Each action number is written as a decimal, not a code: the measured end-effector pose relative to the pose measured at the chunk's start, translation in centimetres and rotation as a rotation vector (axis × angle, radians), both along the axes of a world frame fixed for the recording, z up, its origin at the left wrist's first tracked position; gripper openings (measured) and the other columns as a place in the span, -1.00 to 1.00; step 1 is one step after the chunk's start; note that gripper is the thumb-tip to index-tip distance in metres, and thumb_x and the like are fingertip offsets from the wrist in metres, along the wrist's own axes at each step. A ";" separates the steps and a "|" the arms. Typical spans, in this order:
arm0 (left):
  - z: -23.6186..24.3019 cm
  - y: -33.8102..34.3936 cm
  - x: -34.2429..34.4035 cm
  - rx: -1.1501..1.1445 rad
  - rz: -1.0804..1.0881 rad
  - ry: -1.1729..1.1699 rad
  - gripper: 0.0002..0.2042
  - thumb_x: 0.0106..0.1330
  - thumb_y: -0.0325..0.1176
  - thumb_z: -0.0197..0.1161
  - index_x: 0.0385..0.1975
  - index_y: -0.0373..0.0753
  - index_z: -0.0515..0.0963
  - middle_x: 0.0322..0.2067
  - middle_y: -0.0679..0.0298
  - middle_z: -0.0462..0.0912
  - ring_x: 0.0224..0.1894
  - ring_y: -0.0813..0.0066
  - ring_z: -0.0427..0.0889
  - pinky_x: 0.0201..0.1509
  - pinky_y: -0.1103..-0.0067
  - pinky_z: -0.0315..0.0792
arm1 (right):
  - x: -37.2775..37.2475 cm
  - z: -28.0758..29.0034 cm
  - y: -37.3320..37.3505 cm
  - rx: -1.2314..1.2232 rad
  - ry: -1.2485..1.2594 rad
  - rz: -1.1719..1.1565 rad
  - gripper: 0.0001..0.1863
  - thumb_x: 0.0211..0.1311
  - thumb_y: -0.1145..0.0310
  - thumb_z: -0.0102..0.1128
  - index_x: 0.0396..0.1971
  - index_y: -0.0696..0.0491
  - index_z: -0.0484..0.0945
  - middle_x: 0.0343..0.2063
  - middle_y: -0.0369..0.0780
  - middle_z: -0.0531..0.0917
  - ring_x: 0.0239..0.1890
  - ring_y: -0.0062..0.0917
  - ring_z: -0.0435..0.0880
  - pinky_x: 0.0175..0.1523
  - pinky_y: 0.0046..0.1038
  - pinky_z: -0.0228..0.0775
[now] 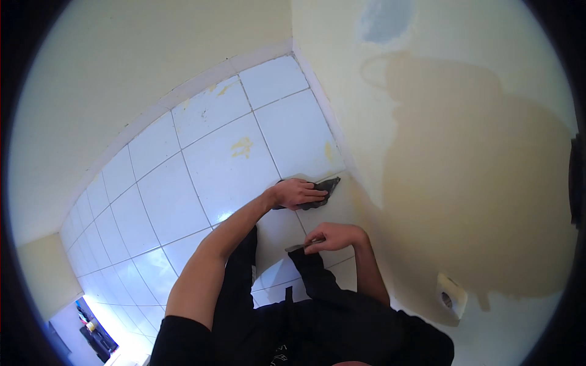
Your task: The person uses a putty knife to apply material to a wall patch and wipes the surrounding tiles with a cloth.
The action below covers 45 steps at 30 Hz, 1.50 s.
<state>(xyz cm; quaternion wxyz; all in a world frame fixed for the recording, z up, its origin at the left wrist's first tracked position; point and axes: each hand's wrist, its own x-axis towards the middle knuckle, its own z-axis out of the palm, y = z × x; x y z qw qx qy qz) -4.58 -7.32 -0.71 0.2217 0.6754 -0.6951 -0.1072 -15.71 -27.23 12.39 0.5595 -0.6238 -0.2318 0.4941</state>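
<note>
My left hand (pixel 297 194) presses a bunched dark grey cloth (pixel 328 190) against the white floor tiles (pixel 235 168), close to the right wall. The fingers are bent over the cloth, and its pointed corner sticks out to the right. Nearer to my body, my right hand (pixel 336 236) is closed around a thin grey flat tool that looks like a putty knife (pixel 296 248). The blade points left, just over my dark trouser leg; the handle is mostly hidden by the fingers.
Yellowish stains (pixel 242 147) mark several tiles. A cream wall (pixel 348 73) on the right carries my shadow and a grey patch (pixel 386 19). A white wall box with a round opening (pixel 452 299) is low at right. Dark objects (pixel 97 341) lie at the far lower left.
</note>
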 end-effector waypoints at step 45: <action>1.4 -2.1 -7.0 0.088 0.025 0.245 -0.17 -0.15 -0.37 0.41 0.33 -0.05 0.40 0.36 0.38 0.42 -0.09 0.29 0.63 -0.06 0.37 0.54 | -2.6 1.8 -2.2 -0.274 0.106 -0.169 -0.71 0.41 0.14 0.20 -0.22 0.05 0.74 -0.50 -0.37 0.63 -0.47 -0.71 0.44 -0.33 -0.54 0.32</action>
